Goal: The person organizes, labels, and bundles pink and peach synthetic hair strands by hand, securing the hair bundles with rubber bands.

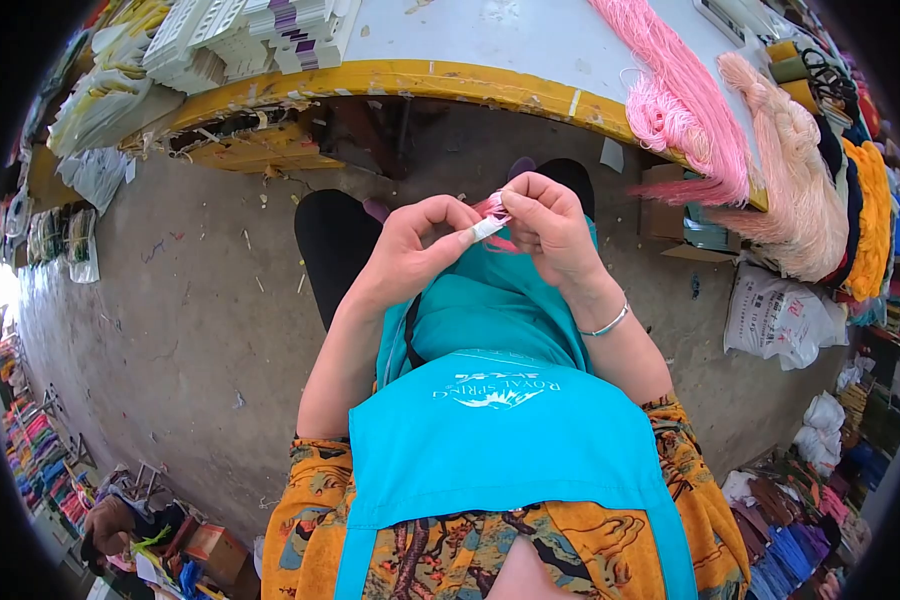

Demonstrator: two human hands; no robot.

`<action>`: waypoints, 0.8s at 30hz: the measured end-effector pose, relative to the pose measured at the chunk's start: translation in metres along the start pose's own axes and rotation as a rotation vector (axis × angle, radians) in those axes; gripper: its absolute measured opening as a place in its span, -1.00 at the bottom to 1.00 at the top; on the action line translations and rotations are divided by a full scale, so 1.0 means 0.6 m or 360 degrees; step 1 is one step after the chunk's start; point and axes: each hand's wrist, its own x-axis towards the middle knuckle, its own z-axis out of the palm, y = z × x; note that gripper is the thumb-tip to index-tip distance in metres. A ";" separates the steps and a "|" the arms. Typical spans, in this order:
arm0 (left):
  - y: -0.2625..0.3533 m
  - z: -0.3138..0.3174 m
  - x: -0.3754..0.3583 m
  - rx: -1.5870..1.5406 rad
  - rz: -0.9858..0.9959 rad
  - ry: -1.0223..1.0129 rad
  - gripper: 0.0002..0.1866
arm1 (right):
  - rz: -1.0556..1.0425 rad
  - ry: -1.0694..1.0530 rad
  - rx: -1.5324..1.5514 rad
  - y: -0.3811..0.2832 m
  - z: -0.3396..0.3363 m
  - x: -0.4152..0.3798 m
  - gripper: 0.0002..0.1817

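Observation:
Above my lap, a small skein of pink thread [500, 243] with a white paper band [487, 227] is held between both hands. My left hand [420, 245] pinches the near end of the band between thumb and forefinger. My right hand [553, 225] is closed on the skein's upper end, its thumb and forefinger meeting just above the band. Part of the thread hides behind the fingers. Under the hands lies the turquoise apron [500, 425] I wear.
A white table [470, 35] with a yellow edge stands ahead. Long pink thread hanks [690, 120] and peach hanks [785, 170] hang over its right side. Stacked white cards [215, 40] lie at left. A cardboard box [660, 222] and a white sack [782, 312] sit on the floor.

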 end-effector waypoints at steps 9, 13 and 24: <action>-0.010 -0.004 -0.002 0.0016 0.0000 -0.0041 -0.91 | 0.0029 0.0124 0.0172 0.009 -0.003 0.006 -0.91; -0.016 -0.014 -0.011 -0.0025 -0.0007 0.0017 -0.90 | 0.0024 0.0441 0.0526 0.001 -0.042 0.026 -0.94; -0.107 -0.281 0.031 -0.0142 -0.0471 0.1459 -0.83 | -0.0390 0.0529 -0.1841 0.003 -0.040 -0.034 -0.89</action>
